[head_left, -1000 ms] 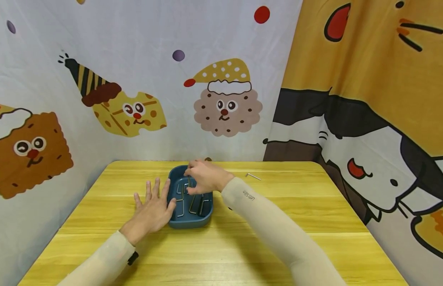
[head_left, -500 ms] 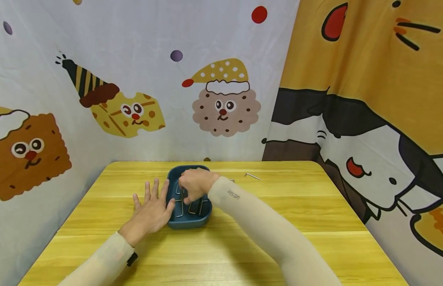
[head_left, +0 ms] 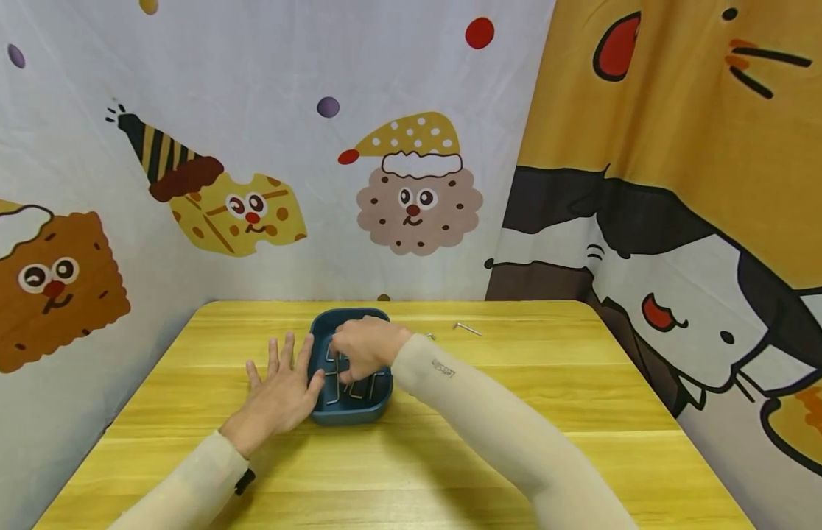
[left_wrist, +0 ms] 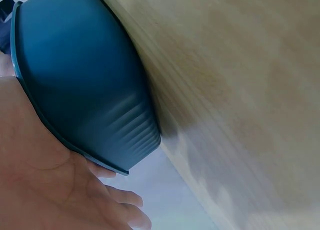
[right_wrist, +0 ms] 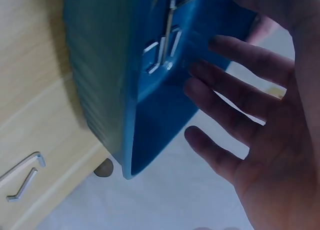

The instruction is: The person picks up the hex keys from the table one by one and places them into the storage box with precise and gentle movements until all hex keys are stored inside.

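A deep blue plastic box (head_left: 351, 418) stands on the table with several L-shaped hex keys (head_left: 336, 390) lying inside. My left hand (head_left: 278, 394) has its fingers spread and rests along the box's left rim; the left wrist view shows the palm beside the box wall (left_wrist: 85, 65). Over the inside of the box is my right hand (head_left: 367, 346), fingers pointing down into it. In the right wrist view its fingers (right_wrist: 230, 113) are loosely bent and apart, with nothing seen between them, close to hex keys (right_wrist: 170, 25) on the box floor. The hand covers part of the contents in the head view.
To the right of the box, one hex key (head_left: 467, 329) lies on the wooden table (head_left: 517, 412) near its far edge. A second hex key (right_wrist: 22, 185) lies close by it, mostly behind the right forearm in the head view. A printed curtain (head_left: 265, 96) hangs behind the table.
My right hand has moved left and down into the box; a hex key seen at its fingers earlier no longer shows there. Keys near the box's front have shifted. My left hand stays put.
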### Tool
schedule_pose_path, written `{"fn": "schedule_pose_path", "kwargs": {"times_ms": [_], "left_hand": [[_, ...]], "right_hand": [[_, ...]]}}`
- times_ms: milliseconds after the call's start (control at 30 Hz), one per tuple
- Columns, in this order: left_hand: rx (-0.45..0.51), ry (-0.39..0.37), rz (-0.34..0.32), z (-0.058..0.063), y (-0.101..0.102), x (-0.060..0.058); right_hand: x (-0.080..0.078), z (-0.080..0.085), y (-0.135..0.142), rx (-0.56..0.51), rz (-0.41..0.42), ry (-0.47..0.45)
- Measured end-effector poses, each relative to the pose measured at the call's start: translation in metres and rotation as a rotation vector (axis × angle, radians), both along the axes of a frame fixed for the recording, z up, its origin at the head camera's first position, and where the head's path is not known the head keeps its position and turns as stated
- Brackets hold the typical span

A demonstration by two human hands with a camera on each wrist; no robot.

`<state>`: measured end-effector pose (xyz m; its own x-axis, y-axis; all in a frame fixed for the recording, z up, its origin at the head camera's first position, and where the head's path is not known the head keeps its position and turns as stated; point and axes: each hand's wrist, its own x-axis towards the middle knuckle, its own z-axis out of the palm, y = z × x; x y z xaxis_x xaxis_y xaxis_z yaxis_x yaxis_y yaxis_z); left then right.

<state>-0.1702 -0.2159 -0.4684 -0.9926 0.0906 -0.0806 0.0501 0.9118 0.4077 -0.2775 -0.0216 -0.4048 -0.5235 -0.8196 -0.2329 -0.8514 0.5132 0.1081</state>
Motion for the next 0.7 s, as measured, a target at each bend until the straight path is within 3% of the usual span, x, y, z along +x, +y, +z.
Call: {"fn": "schedule_pose_path", "kwargs": {"times_ms": [367,700], "left_hand": [[-0.013,0.006,-0.004,-0.002,-0.002,-0.005],[-0.026,0.022,-0.006,-0.004,-0.004,-0.010]], "right_hand": [[0.002,0.001,0.029,-0.181,0.032,0.084],[0.002,-0.010,0.063,-0.364,0.013,0.046]]}}
